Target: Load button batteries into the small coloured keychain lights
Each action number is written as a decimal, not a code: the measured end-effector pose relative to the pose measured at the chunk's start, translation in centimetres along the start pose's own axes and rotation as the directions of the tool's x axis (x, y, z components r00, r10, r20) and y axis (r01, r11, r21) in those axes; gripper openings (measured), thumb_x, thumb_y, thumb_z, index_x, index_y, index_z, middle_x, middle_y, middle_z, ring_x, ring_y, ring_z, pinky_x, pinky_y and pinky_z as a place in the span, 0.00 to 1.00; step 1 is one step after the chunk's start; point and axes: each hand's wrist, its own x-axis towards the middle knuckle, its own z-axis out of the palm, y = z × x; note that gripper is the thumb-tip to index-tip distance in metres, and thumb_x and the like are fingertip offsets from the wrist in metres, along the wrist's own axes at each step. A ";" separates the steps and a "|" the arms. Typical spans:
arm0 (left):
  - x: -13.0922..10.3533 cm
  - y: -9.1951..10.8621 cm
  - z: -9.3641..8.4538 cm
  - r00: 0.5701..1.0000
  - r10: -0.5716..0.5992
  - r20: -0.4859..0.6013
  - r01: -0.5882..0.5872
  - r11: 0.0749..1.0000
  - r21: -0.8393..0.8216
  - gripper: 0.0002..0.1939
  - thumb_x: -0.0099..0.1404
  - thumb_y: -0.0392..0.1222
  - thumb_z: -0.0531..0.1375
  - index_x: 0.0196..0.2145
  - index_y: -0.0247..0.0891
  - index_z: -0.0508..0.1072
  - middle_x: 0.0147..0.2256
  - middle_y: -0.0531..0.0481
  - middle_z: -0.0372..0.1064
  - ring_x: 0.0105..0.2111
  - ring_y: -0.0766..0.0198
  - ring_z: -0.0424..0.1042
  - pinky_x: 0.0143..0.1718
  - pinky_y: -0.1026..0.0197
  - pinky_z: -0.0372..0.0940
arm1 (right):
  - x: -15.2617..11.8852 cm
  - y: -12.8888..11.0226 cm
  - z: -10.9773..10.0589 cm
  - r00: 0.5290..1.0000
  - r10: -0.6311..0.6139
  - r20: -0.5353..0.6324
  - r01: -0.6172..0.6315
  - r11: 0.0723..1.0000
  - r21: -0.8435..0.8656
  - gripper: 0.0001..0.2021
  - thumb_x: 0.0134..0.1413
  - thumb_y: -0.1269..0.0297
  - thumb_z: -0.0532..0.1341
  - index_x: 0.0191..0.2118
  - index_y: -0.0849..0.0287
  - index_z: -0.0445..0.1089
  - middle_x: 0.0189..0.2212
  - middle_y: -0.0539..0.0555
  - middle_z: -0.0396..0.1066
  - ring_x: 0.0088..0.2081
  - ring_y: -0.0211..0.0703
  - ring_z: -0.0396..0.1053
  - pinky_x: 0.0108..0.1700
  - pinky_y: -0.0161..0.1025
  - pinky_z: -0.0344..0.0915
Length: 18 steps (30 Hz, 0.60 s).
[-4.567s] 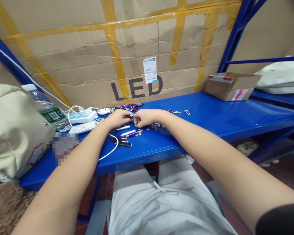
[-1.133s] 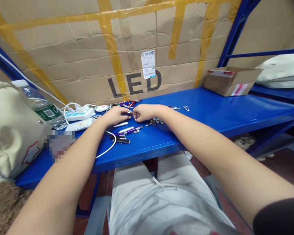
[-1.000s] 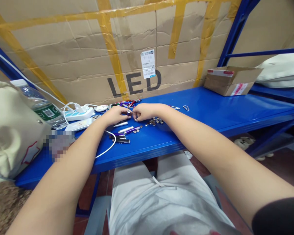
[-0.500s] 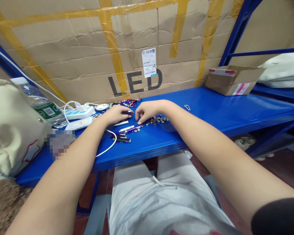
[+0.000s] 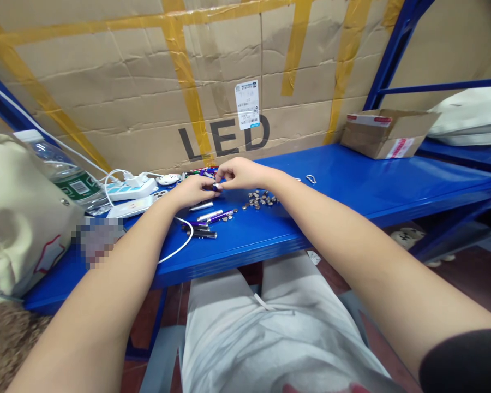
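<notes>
Over the blue table (image 5: 245, 240), my left hand (image 5: 194, 191) is closed around a small tube (image 5: 215, 186) whose round end faces up. The fingertips of my right hand (image 5: 236, 173) are pinched at that end; anything between them is too small to make out. Small round button cells (image 5: 262, 200) lie scattered below my right hand. Nearer me lie a silver tube (image 5: 202, 206), a purple tube (image 5: 221, 216) and a black tube (image 5: 204, 234). Behind my hands is a pile of coloured metal pieces (image 5: 207, 172), partly hidden.
On the left are a power strip (image 5: 133, 189), a white cable (image 5: 180, 251), a bottle (image 5: 76, 183) and a cream bag (image 5: 20, 213). A carabiner (image 5: 311, 179) and an open cardboard box (image 5: 387, 134) sit to the right. A large carton (image 5: 126, 82) stands behind.
My right hand has moved up and left from beside the button cells to the tube end in my left hand. My left hand stays closed on the tube.
</notes>
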 end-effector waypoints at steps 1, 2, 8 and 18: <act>0.0 0.1 0.0 1.000 -0.001 -0.005 0.001 1.000 -0.007 0.17 0.58 0.49 0.59 0.41 0.40 0.79 0.41 0.51 0.78 0.42 0.55 0.74 0.45 0.60 0.65 | 0.0 -0.1 0.1 1.000 -0.008 -0.009 0.008 1.000 0.002 0.11 0.50 0.67 0.63 0.41 0.64 0.75 0.26 0.49 0.66 0.28 0.34 0.58 0.32 0.35 0.52; 0.0 0.1 0.0 1.000 -0.005 -0.009 0.005 1.000 -0.015 0.17 0.58 0.49 0.59 0.41 0.40 0.79 0.41 0.52 0.78 0.42 0.55 0.74 0.45 0.59 0.65 | 0.0 -0.2 0.2 1.000 -0.014 -0.019 0.015 1.000 0.007 0.11 0.51 0.68 0.63 0.41 0.64 0.75 0.26 0.49 0.66 0.28 0.34 0.58 0.32 0.35 0.51; 0.0 0.4 0.0 0.999 -0.032 -0.006 0.032 0.998 -0.057 0.18 0.58 0.50 0.60 0.41 0.40 0.79 0.41 0.51 0.78 0.43 0.54 0.74 0.45 0.59 0.65 | 0.1 -0.3 0.5 0.997 -0.042 -0.067 0.044 0.999 0.021 0.10 0.51 0.70 0.62 0.40 0.64 0.75 0.27 0.49 0.66 0.29 0.34 0.58 0.32 0.34 0.51; 0.2 -0.2 0.2 1.000 -0.024 -0.012 0.023 0.998 -0.061 0.18 0.59 0.52 0.60 0.42 0.39 0.79 0.40 0.51 0.78 0.41 0.54 0.74 0.42 0.59 0.64 | 0.1 0.1 0.1 0.998 -0.024 -0.052 0.024 1.000 0.000 0.13 0.50 0.68 0.62 0.43 0.64 0.74 0.29 0.50 0.67 0.30 0.35 0.59 0.33 0.34 0.52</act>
